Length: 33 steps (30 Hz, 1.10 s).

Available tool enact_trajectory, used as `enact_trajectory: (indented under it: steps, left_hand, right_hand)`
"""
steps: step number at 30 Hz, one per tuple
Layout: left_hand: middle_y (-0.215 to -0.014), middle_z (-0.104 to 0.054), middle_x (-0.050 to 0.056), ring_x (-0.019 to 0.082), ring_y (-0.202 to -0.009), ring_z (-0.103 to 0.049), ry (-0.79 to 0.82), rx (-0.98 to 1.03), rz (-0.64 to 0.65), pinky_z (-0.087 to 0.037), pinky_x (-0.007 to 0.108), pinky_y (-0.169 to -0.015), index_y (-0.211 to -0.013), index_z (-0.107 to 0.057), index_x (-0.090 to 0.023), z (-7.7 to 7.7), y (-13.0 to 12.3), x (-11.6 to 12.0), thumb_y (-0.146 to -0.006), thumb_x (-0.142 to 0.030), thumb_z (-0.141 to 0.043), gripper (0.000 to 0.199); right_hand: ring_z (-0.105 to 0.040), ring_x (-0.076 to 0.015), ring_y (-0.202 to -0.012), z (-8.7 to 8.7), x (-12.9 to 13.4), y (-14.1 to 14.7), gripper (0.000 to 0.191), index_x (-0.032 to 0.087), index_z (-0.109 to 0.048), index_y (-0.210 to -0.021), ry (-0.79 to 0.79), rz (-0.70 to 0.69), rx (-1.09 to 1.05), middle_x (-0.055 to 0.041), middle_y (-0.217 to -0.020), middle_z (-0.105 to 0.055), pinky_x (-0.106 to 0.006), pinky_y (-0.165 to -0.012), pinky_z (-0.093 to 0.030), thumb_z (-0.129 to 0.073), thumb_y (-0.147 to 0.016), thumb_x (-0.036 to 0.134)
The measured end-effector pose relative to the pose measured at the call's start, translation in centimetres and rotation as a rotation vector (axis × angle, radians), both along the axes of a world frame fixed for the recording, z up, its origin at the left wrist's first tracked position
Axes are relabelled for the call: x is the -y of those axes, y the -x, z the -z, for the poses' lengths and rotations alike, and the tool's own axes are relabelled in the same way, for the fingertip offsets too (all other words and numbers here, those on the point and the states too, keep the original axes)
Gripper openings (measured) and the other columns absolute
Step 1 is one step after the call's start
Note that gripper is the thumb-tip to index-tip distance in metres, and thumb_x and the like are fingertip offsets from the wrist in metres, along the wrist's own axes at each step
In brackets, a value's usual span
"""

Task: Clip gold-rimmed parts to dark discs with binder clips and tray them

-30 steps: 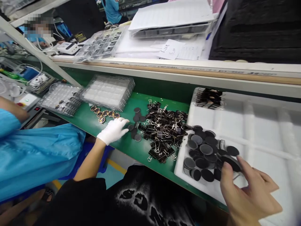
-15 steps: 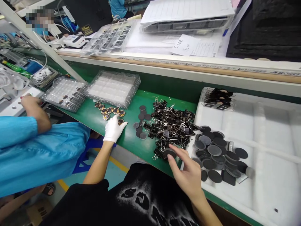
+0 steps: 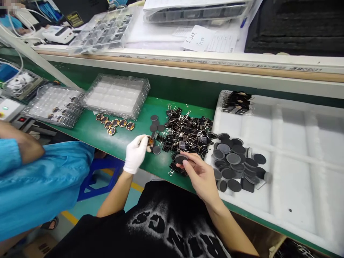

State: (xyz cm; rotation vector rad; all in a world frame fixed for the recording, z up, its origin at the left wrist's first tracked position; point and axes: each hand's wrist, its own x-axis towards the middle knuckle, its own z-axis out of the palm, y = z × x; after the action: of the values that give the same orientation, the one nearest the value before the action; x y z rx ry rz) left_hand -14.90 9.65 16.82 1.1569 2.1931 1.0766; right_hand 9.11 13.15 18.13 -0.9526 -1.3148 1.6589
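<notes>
Big, pokey pile of black clips [image 3: 189,134] on the green table [image 3: 158,166], in the way between a small heap of dark discs [image 3: 154,127] on its left and a white tray [image 3: 260,138] on its right. In the tray, lots of loose discs [image 3: 233,158] on the side near the clip pile, plus a few more clips [image 3: 238,102] behind and to the right of the clip pile. Behind the clip pile, a long white shelf [image 3: 188,73]. Farther left of it, gold-rimmed rounds [image 3: 115,123], with see-through trays [image 3: 115,93] behind them. Far left, a person in blue [image 3: 48,182]. Table's near edge just in front of the clip pile; green top showing between the gold-rimmed rounds and the small heap. Left of the clip pile, beside the small heap, left hand [image 3: 136,152] in a white glove, fingers pinched on a brown and gold piece [image 3: 151,142], partly hidden. By the clip pile's near side, bare right hand [image 3: 200,173], thumb and fingers gripping one dark, tilted disc [image 3: 181,159]. Can't tell if touching the clips.
</notes>
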Motion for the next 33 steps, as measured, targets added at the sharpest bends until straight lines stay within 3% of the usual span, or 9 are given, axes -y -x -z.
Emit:
enact_trajectory:
  steps: [3, 6, 9, 15, 19, 23, 26, 31, 33]
  left_hand:
    - [-0.069, -0.072, -0.001, 0.016, -0.064, -0.071, -0.049, 0.304, 0.174, -0.055, 0.027, -0.065, -0.113, -0.071, -0.021, -2.6, -4.7, -0.4, -0.098, -0.048, -0.056, 0.034]
    - [-0.065, -0.071, -0.001, 0.016, -0.061, -0.069, 0.012, 0.458, 0.294, -0.054, 0.027, -0.061, -0.113, -0.072, -0.021, -4.5, -7.8, -0.8, -0.098, -0.042, -0.057, 0.031]
    - [-0.07, -0.074, 0.002, 0.017, -0.065, -0.07, 0.028, 0.556, 0.386, -0.057, 0.029, -0.064, -0.12, -0.071, -0.02, -5.3, -8.7, -1.0, -0.101, -0.044, -0.052, 0.036]
    - [-0.102, -0.078, 0.006, 0.017, -0.079, -0.073, 0.009, 0.571, 0.49, -0.062, 0.03, -0.074, -0.125, -0.068, -0.022, -4.5, -8.8, -0.7, -0.101, -0.042, -0.052, 0.035]
    - [-0.115, -0.076, 0.003, 0.018, -0.093, -0.074, 0.073, 0.477, 0.552, -0.062, 0.029, -0.084, -0.118, -0.071, -0.026, -3.7, -9.5, 0.2, -0.097, -0.035, -0.059, 0.026]
    - [-0.112, -0.077, 0.001, 0.019, -0.097, -0.073, 0.036, 0.255, 0.575, -0.059, 0.031, -0.09, -0.115, -0.073, -0.03, -3.7, -9.5, 0.9, -0.096, -0.037, -0.062, 0.023]
    - [-0.102, -0.079, 0.0, 0.018, -0.087, -0.073, 0.057, 0.115, 0.657, -0.058, 0.03, -0.083, -0.118, -0.072, -0.031, -3.8, -7.7, 0.4, -0.096, -0.043, -0.061, 0.027]
    - [-0.092, -0.074, 0.008, 0.025, -0.082, -0.071, 0.299, -0.558, 0.274, -0.05, 0.035, -0.075, -0.097, -0.07, -0.022, -2.5, -3.5, -2.4, -0.102, -0.053, -0.046, 0.04]
    - [-0.087, -0.071, 0.009, 0.026, -0.078, -0.069, 0.43, -0.698, 0.314, -0.045, 0.034, -0.068, -0.085, -0.066, -0.021, -1.6, -2.6, -3.4, -0.101, -0.055, -0.046, 0.043]
  right_hand:
    - [-0.076, -0.0197, -0.083, -0.1, 0.1, -0.2, 0.022, 0.028, -0.075, -0.116, -0.161, 0.107, 0.033, -0.0051, -0.101, -0.072, -0.037, -0.076, -0.068, -0.069, -0.095, 0.028]
    - [-0.075, -0.0238, -0.095, 0.2, 0.1, -1.1, 0.035, 0.033, -0.075, -0.119, -0.629, 0.28, 0.211, -0.0063, -0.105, -0.073, -0.043, -0.081, -0.068, -0.069, -0.092, 0.011]
    - [-0.072, -0.0305, -0.114, 1.0, -0.2, -2.3, 0.06, 0.036, -0.066, -0.137, -1.029, 0.263, 0.367, -0.0088, -0.12, -0.072, -0.05, -0.09, -0.066, -0.064, -0.089, 0.0]
    - [-0.066, -0.0354, -0.127, 2.0, 0.1, -3.3, 0.07, 0.025, -0.051, -0.151, -1.183, 0.089, 0.44, -0.0145, -0.126, -0.073, -0.055, -0.095, -0.063, -0.064, -0.086, 0.001]
    - [-0.072, -0.0288, -0.104, 1.1, 0.7, -3.3, 0.059, 0.028, -0.06, -0.142, -0.837, 0.223, 0.348, -0.0124, -0.117, -0.071, -0.047, -0.082, -0.065, -0.072, -0.086, 0.012]
    - [-0.066, -0.0157, -0.071, 0.1, 0.3, -3.5, 0.03, 0.026, -0.073, -0.122, -0.281, 0.024, 0.234, -0.0055, -0.094, -0.069, -0.03, -0.06, -0.06, -0.071, -0.092, 0.028]
    - [-0.065, -0.0146, -0.062, 0.2, -0.2, -3.9, 0.02, 0.024, -0.078, -0.105, -0.038, -0.057, 0.113, -0.0031, -0.081, -0.07, -0.029, -0.055, -0.058, -0.075, -0.089, 0.036]
    - [-0.061, -0.0139, -0.057, 1.0, -0.5, -4.1, 0.026, 0.021, -0.073, -0.1, 0.193, 0.001, -0.017, -0.0015, -0.075, -0.07, -0.03, -0.055, -0.055, -0.077, -0.087, 0.043]
    - [-0.06, -0.0136, -0.058, 1.1, -0.5, -3.8, 0.029, 0.021, -0.069, -0.1, 0.256, 0.006, -0.066, -0.0013, -0.075, -0.069, -0.029, -0.055, -0.053, -0.075, -0.088, 0.047]
